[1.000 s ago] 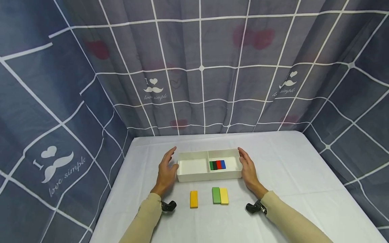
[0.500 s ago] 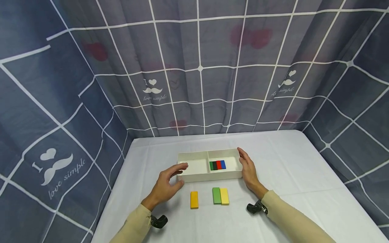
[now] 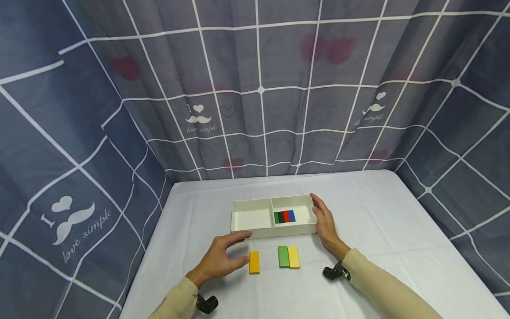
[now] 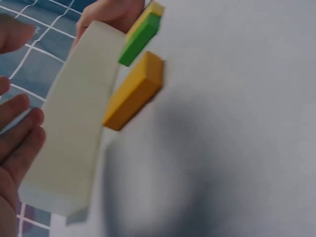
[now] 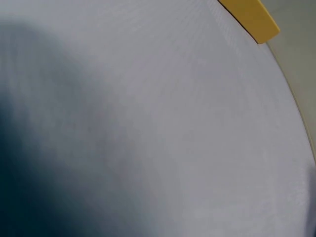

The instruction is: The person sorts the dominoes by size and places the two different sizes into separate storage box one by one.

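Note:
A white two-compartment box [image 3: 260,232] lies on the table. Side by side in its right compartment are a green block [image 3: 276,217], a black block [image 3: 280,217], a red block [image 3: 285,216] and a blue block [image 3: 292,215]. My right hand [image 3: 327,226] rests against the box's right end, fingers extended along it. In front of the box, my left hand [image 3: 221,260] hovers with fingers spread and thumb beside an orange block [image 3: 254,262]. The left wrist view shows those fingers [image 4: 22,128] apart from the orange block [image 4: 133,91].
Right of the orange block, a light green block [image 3: 283,257] and a yellow block [image 3: 294,258] lie touching on the white tablecloth [image 3: 370,212]. A dark grid-patterned curtain [image 3: 239,110] surrounds the table at the back and sides.
My left hand has let go of the box's left end and come toward me, down beside the orange block. The right hand has stayed at the box's right end.

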Motion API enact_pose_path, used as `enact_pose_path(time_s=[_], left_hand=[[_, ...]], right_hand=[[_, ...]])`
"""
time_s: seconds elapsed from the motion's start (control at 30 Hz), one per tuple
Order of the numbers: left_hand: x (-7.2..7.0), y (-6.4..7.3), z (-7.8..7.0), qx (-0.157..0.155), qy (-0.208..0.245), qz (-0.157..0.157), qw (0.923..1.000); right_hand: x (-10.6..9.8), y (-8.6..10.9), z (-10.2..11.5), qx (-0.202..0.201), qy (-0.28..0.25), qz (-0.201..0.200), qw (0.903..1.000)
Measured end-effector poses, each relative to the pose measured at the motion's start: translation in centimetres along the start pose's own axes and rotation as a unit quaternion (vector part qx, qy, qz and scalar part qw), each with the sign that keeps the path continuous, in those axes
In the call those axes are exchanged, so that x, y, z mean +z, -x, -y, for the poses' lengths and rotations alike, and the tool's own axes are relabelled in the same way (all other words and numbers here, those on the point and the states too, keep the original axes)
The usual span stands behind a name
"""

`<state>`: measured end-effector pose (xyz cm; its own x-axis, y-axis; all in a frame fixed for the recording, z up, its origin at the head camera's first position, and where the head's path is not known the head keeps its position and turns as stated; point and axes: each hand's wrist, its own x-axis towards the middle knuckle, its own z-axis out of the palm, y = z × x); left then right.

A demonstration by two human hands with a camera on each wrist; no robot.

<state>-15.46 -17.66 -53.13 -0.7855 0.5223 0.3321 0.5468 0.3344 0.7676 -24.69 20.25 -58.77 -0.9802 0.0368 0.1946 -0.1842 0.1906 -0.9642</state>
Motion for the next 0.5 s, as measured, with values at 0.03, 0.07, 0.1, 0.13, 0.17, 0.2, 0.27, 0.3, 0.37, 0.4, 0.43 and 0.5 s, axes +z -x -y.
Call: enact_pose_path(time_s=[0.03, 0.07, 0.1, 0.13, 0.17, 0.2, 0.27, 0.3, 0.37, 0.4, 0.43, 0.5], left_hand=[[0.2, 0.1, 0.2, 0.0, 0.003, 0.002, 1.0], [0.4, 0.2, 0.3, -0.001, 0.004, 0.004, 1.0], [0.5, 0.4, 0.5, -0.004, 0.008, 0.006, 0.9999], [0.7, 0.5, 0.7, -0.004, 0.012, 0.008, 0.9999], [0.9, 0.6, 0.9, -0.006, 0.016, 0.01, 0.9998], [1.1, 0.7, 1.1, -0.006, 0.018, 0.011, 0.9998], [1.4, 0.9, 1.4, -0.006, 0.02, 0.013, 0.9997], [1.5, 1.0, 1.5, -0.008, 0.019, 0.013, 0.9997], [1.8, 1.3, 1.6, -0.013, 0.014, 0.016, 0.9997], [1.9, 1.4, 1.7, -0.015, 0.01, 0.018, 0.9997], [1.9, 1.5, 1.7, -0.019, 0.006, 0.022, 0.9996], [2.1, 1.6, 1.7, -0.028, -0.003, 0.032, 0.9991]], right_hand=[[0.0, 0.0, 0.0, 0.0, 0.0, 0.001, 1.0], [-0.1, 0.0, 0.1, 0.001, 0.0, 0.001, 1.0], [-0.1, 0.1, 0.1, 0.003, -0.002, 0.002, 1.0], [-0.1, 0.0, 0.1, 0.004, -0.002, 0.002, 1.0], [-0.1, 0.0, 0.1, 0.002, -0.002, 0.001, 1.0], [-0.1, 0.0, 0.1, 0.001, -0.003, 0.001, 1.0], [0.0, 0.0, 0.1, -0.002, -0.003, 0.0, 1.0], [0.0, 0.0, 0.0, -0.004, -0.004, 0.0, 1.0], [0.1, 0.0, 0.0, -0.008, -0.004, -0.001, 1.0], [0.1, 0.0, -0.1, -0.008, -0.005, -0.001, 1.0], [0.1, -0.1, -0.1, -0.008, -0.005, -0.001, 1.0], [0.0, -0.1, -0.2, -0.008, -0.006, -0.001, 0.9999]])
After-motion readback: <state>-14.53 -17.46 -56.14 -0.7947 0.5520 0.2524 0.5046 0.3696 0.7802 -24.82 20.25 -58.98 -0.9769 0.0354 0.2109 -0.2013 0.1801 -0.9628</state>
